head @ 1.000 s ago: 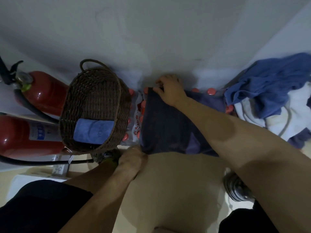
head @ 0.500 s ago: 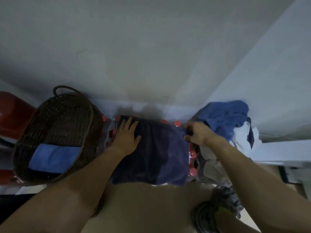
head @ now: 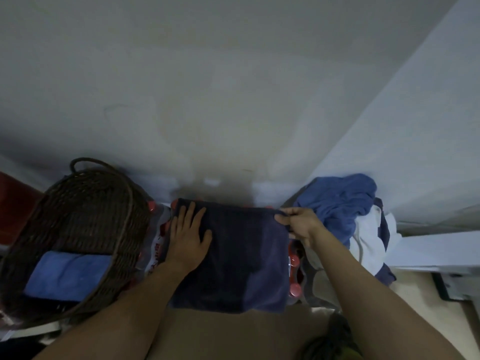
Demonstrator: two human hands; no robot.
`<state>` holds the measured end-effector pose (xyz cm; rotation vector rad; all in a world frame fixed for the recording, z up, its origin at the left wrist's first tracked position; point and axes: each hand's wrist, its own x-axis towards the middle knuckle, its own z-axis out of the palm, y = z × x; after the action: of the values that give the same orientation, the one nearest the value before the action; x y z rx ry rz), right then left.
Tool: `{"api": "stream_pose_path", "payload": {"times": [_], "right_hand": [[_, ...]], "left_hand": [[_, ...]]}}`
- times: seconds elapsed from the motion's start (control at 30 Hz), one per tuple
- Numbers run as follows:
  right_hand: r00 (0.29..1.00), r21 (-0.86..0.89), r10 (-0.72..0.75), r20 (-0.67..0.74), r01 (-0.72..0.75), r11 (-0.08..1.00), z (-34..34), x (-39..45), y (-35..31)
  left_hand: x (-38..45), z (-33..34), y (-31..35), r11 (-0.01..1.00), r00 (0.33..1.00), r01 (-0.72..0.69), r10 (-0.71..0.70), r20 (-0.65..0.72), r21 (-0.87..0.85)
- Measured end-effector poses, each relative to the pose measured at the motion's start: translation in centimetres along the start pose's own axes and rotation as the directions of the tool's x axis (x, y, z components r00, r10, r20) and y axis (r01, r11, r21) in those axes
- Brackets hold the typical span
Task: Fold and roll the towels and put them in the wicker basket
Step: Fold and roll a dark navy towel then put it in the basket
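A dark navy towel (head: 241,258) lies folded flat on a pack of red-capped bottles against the wall. My left hand (head: 188,236) presses flat on the towel's left side, fingers spread. My right hand (head: 298,224) pinches the towel's far right corner. To the left stands the brown wicker basket (head: 85,203), holding a rolled blue towel (head: 67,275) with something dark under it. A heap of loose blue and white towels (head: 348,214) sits in the right corner.
Red bottle caps (head: 294,289) show along the towel's right edge. A red fire extinguisher (head: 15,201) is behind the basket at far left. The wall runs close behind everything. A brown cardboard surface (head: 233,333) lies in front, with a dark object (head: 332,341) at bottom right.
The view tilted up and shifted right. My left hand went from the towel's near left corner to lie flat on its far left; my right hand moved from the far left corner to the far right corner.
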<state>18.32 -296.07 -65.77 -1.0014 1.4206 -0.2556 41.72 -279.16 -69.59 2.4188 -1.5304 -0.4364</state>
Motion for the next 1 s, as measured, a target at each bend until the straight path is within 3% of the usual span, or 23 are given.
{"api": "stream_pose_path", "payload": {"times": [0.1,0.27,0.6,0.7,0.8,0.87,0.93,1.0], "right_hand": [[0.990,0.125,-0.014,-0.143,0.032,0.992,0.4,0.3,1.5],[0.982,0.331,0.019,-0.187,0.045,0.943,0.4,0.7,1.8],[0.913,0.402,0.106,-0.393,0.067,0.913,1.9,1.9,1.8],[0.874,0.292,0.040,-0.484,0.119,0.949,2.5,1.5,1.4],[0.871,0.156,-0.078,-0.484,0.173,0.972,2.9,-0.2,0.8],[0.837,0.007,-0.208,-0.506,0.245,0.969,2.7,-1.9,1.0],[0.765,-0.134,-0.325,-0.557,0.303,0.943,2.6,-4.0,2.2],[0.719,-0.211,-0.356,-0.597,0.287,0.934,3.0,-6.2,3.8]], "left_hand": [[0.0,0.4,-0.4,1.000,1.000,0.006,-0.006,-0.006,0.001],[0.1,0.9,-0.5,1.000,1.000,0.023,-0.023,-0.006,0.000],[0.2,1.1,-1.3,0.993,0.997,0.079,-0.079,0.001,0.084],[0.7,1.0,-1.3,0.993,0.994,0.087,-0.092,0.055,0.081],[1.4,0.0,0.0,0.985,0.978,0.152,-0.162,0.129,0.080],[1.2,-0.9,2.5,0.985,0.987,0.150,-0.155,0.047,0.083],[0.5,-0.7,5.6,0.999,0.999,-0.026,0.027,-0.036,0.021],[-0.3,0.5,8.4,0.959,0.959,-0.281,0.282,0.022,-0.040]]}}
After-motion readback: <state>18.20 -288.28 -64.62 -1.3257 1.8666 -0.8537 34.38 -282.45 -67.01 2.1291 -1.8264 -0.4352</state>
